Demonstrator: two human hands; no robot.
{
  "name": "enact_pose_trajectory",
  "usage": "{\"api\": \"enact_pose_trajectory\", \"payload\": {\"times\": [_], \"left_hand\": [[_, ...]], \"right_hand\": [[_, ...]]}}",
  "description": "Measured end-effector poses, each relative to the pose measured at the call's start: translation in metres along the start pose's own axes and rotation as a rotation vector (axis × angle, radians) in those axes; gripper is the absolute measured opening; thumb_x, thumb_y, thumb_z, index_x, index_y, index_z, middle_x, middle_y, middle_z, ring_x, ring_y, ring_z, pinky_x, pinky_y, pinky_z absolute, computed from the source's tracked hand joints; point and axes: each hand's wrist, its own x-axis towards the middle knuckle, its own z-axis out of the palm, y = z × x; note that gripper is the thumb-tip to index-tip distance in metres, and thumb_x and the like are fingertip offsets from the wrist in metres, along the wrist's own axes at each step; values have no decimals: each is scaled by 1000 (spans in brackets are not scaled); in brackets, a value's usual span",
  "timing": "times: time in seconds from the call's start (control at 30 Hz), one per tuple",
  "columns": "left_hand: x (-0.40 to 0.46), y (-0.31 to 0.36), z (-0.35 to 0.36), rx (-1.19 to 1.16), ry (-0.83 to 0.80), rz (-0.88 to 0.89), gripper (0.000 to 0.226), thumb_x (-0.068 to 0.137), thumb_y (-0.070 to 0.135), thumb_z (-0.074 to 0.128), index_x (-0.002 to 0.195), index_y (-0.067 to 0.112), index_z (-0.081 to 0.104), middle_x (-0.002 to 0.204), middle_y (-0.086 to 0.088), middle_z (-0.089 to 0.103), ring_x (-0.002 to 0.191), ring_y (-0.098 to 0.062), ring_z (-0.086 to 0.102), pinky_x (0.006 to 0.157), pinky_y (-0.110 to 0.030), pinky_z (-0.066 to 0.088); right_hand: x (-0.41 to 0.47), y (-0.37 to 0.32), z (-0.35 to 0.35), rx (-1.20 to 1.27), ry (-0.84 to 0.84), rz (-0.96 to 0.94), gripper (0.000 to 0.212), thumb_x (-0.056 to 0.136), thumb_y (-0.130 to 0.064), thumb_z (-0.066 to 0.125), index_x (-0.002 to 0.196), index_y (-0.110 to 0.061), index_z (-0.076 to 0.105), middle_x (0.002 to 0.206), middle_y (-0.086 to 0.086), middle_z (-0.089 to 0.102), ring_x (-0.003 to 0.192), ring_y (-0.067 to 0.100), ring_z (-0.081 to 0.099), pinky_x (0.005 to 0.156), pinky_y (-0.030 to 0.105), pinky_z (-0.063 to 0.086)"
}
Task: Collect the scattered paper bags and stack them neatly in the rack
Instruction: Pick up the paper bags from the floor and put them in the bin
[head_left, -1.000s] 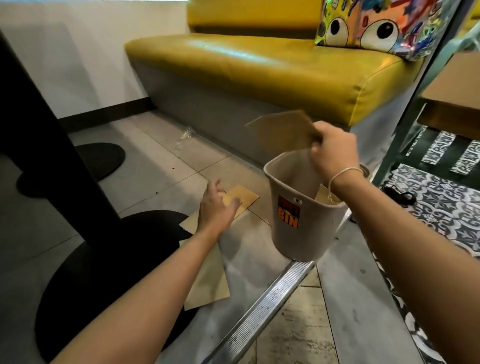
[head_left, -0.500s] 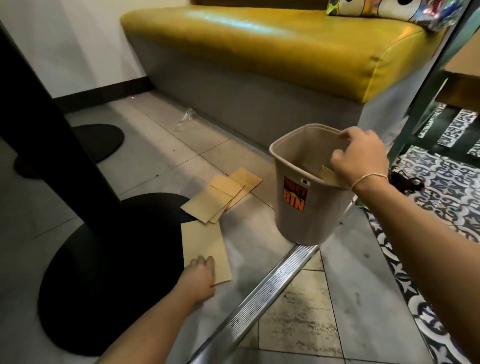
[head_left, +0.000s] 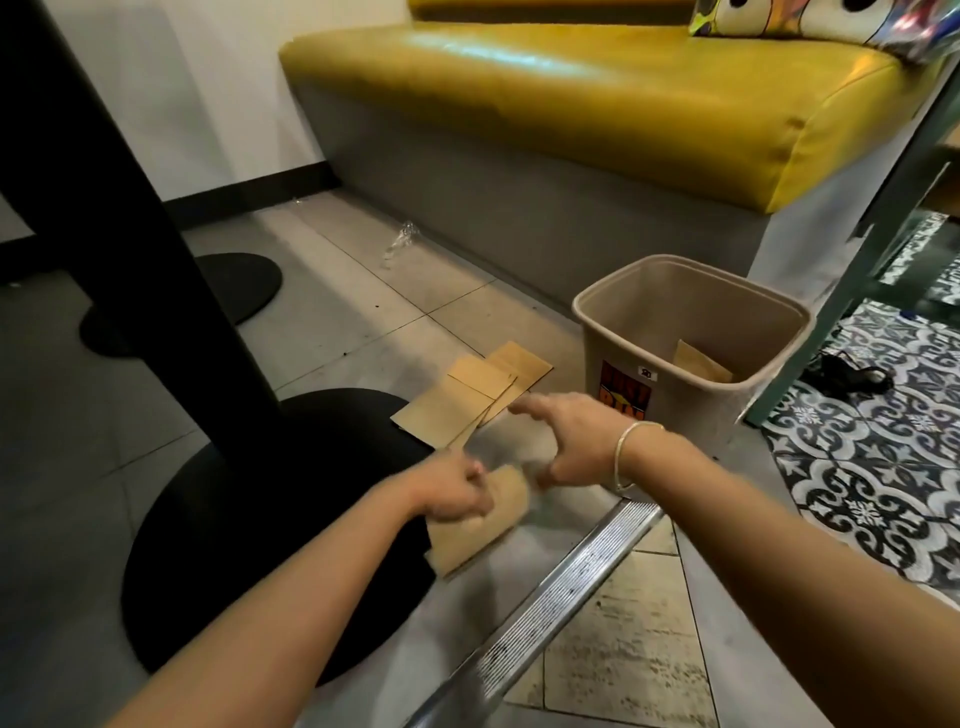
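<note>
While left hand (head_left: 457, 491) grips bag (head_left: 475, 525), floor beside lies bare.

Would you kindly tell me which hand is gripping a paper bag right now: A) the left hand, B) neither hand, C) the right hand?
A: the left hand grips the paper bag low over the floor, while the right hand reaches toward it with spread fingers and holds nothing.

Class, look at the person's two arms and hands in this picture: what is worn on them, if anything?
Both forearms are bare, with no sleeves in view and no gloves. The right hand has a thin, pale bangle round its wrist. The left hand and its wrist show nothing worn; motion blur hides any finer detail, such as rings.
</note>
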Motion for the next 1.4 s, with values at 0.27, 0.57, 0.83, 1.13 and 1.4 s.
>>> {"api": "enact_pose_trajectory", "payload": {"times": [0.27,0.57,0.83,1.13,1.4], "left_hand": [[16,11,-45,-302,235,197,12,78,19,64,69,28,64,71,10,65,72,-8,60,72,-24,51],[81,-61,10,241,221,-302,46,97,38,42,140,22,35,144,-15,28,132,-32,30,103,-44,37],[125,-74,21,337,51,-235,50,101,35,26,150,33,12,156,-15,-16,144,-35,-8,116,-51,2],[132,-89,30,323,132,-250,58,99,36,26,150,11,12,156,-14,9,141,-32,16,117,-44,11],[105,-88,25,399,235,-251,35,95,21,36,118,6,58,122,-14,58,111,-30,55,89,-34,43]], "right_hand": [[13,10,20,174,153,184,32,81,-27,69,111,-19,61,110,7,65,106,25,58,91,32,48],[12,33,34,118,251,347,19,90,-17,52,106,-21,61,103,10,64,99,31,59,82,37,48],[18,41,44,70,199,330,17,93,-21,49,106,-19,60,101,8,63,95,28,60,74,33,48],[25,41,42,76,200,312,7,92,-20,50,88,-24,54,93,6,62,93,28,60,74,34,50],[22,24,26,131,298,295,11,91,-20,50,94,-21,61,95,9,64,94,30,60,73,34,48]]}}
